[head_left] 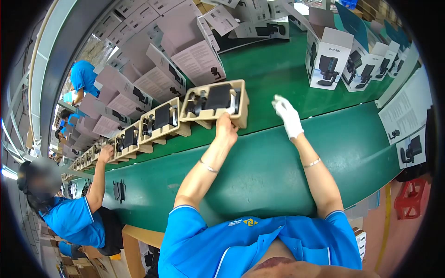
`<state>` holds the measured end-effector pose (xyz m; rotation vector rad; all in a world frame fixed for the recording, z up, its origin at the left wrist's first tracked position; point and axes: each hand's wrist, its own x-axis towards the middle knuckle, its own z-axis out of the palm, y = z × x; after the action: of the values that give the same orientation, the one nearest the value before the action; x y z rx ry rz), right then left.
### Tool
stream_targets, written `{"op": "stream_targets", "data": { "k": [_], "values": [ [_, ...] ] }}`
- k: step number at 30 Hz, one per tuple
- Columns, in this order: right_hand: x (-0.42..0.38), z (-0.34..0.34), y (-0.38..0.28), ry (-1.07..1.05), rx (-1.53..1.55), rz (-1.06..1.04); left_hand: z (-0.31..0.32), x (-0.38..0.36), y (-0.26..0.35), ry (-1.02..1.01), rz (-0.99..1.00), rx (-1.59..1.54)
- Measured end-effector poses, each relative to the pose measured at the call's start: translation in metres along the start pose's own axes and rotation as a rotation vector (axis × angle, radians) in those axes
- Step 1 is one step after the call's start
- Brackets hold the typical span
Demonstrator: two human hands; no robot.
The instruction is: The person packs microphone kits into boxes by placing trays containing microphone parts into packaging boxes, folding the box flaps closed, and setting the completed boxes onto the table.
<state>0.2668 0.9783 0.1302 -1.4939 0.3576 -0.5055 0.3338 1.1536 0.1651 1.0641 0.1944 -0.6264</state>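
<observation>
My left hand is closed on the front edge of a tan moulded pulp tray at the near end of a row. In that tray lie a black microphone-like block and smaller black parts. Something white shows by my fingertips, too small to make out. My right hand, in a white glove, hovers over the green bench to the right of the tray. Its fingers are stretched out and it holds nothing. More loaded trays run off to the left.
Open printed boxes stand behind the trays. Upright white boxes with microphone pictures are at the back right. A co-worker at left reaches a hand to the trays. A black item lies on the green bench. A red stool stands right.
</observation>
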Motion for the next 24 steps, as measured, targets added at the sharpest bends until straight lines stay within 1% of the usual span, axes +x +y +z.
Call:
{"op": "stream_targets", "data": {
  "k": [1, 2, 3, 4, 6, 7, 11, 13, 14, 16, 17, 18, 20, 21, 23, 24],
  "values": [
    [0.011, 0.003, -0.003, -0.003, 0.209, -0.014, -0.002, -0.003, 0.003, -0.011, -0.028, 0.024],
    [0.012, 0.003, -0.005, -0.004, 0.215, -0.027, -0.003, -0.005, 0.006, -0.02, -0.053, 0.046],
    [0.012, 0.002, -0.008, 0.041, 0.27, -0.019, -0.006, -0.008, 0.01, -0.026, -0.076, 0.065],
    [0.013, 0.002, -0.01, 0.082, 0.326, -0.011, -0.005, -0.016, 0.008, -0.029, -0.06, 0.065],
    [0.013, 0.002, -0.014, 0.159, 0.434, 0.001, 0.009, -0.033, -0.001, -0.135, -0.103, 0.199],
    [0.012, 0.002, -0.015, 0.198, 0.484, 0.009, 0.013, -0.034, 0.001, -0.141, -0.088, 0.195],
    [0.015, -0.001, -0.017, 0.379, 0.673, 0.08, 0.018, -0.037, 0.001, -0.473, 0.079, 0.481],
    [0.024, -0.035, 0.011, 0.43, 0.787, -0.02, 0.013, -0.01, 0.033, -0.561, -0.147, 0.529],
    [0.019, -0.044, 0.001, 0.426, 0.777, -0.021, 0.015, -0.013, 0.059, -0.562, -0.097, 0.509],
    [-0.001, -0.062, -0.018, 0.446, 0.999, 0.046, 0.008, 0.018, 0.1, -0.522, 0.276, 0.687],
    [-0.006, -0.065, -0.018, 0.444, 0.986, 0.042, 0.015, 0.03, 0.12, -0.246, 0.74, 1.028],
    [-0.013, -0.069, -0.016, 0.45, 0.989, 0.024, 0.02, 0.044, 0.139, -0.041, 1.029, 1.185],
    [-0.026, -0.075, -0.011, 0.462, 1.002, -0.015, 0.013, 0.104, 0.174, 0.314, 1.427, 1.534],
    [-0.032, -0.077, -0.009, 0.469, 1.014, -0.038, 0.006, 0.126, 0.193, 0.407, 1.436, 1.716],
    [-0.043, -0.08, -0.001, 0.478, 0.989, -0.049, -0.012, 0.148, 0.211, 0.525, 1.281, 1.881],
    [-0.048, -0.082, 0.004, 0.488, 0.967, -0.051, -0.01, 0.138, 0.219, 0.519, 1.294, 1.874]
  ]
}}
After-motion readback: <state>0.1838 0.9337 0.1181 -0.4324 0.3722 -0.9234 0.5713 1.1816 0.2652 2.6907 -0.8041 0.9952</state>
